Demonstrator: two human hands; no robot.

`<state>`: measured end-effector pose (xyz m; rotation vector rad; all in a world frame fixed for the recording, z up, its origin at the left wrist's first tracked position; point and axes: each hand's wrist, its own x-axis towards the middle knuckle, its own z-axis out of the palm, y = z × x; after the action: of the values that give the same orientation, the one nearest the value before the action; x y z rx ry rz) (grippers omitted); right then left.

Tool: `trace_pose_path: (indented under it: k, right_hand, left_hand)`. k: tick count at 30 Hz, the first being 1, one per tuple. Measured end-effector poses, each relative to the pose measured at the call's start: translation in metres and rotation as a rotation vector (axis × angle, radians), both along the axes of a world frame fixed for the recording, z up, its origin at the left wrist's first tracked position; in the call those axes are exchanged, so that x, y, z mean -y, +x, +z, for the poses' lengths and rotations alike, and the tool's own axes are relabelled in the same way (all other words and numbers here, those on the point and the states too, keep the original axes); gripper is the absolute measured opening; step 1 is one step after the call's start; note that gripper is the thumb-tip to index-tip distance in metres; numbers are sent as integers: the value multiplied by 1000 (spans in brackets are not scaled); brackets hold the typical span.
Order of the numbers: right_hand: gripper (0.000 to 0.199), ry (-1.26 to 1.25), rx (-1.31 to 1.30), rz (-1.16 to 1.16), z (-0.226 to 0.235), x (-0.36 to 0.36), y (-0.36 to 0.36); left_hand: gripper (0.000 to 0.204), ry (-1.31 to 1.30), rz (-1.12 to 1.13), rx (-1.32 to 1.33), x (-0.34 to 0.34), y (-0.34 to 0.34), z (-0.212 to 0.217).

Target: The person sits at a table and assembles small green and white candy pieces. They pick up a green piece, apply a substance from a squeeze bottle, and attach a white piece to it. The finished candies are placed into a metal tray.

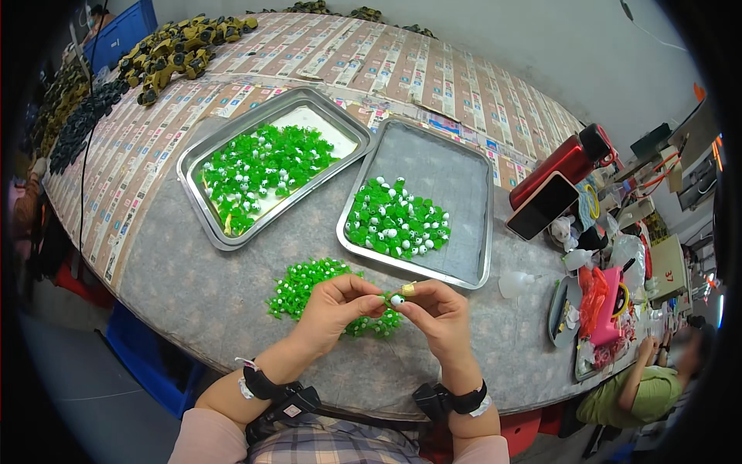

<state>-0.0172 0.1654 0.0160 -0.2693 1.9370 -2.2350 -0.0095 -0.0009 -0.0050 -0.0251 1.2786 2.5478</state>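
My left hand (331,311) pinches a small green plastic piece between thumb and fingertips. My right hand (444,319), with yellow tape around a fingertip, pinches the white eyeball-like bead (397,299) that meets the green piece. Whether the two are fully joined is too small to tell. Under and behind my hands a loose pile of small green pieces with white dots (303,284) lies on the table. Beyond it, a right metal tray (444,158) holds green pieces with white eyeballs at its near left. A left metal tray (311,118) holds a larger heap of them.
A red bottle (550,172) and a phone (542,206) stand right of the trays. Further right are a pink container (608,309) and assorted clutter. Brown-and-black toy parts (182,50) heap at the far left. A person in a green top (649,394) works at the right.
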Motion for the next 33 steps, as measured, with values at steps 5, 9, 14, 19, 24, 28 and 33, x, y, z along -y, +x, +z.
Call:
trace_pose_path:
  k: [5,9,14,19,24,28,33]
  right_hand:
    - [15,80,13,12,0,2,0]
    - [17,-62,132,28,-6,1,0]
    - [23,-60,193,119,-1,-3,-5]
    - [21,0,212,150,-4,-5,-6]
    - [22,15,240,140,-8,-4,-8]
    - [16,8,133,2,-3,-7,-11]
    - [12,658,-60,-34,-10,-28,-17]
  left_hand:
    - [10,-235,69,-118,-2,2,0]
    - [5,-567,133,-339,-3,4,7]
    - [8,-849,188,-609,-1,3,15]
    - [9,-944,227,-747,0,2,11]
    - [7,-942,161,-610,0,1,11]
    - [5,-458,196,-179,8,-11,7]
    - [19,360,574,165,61,-56,15]
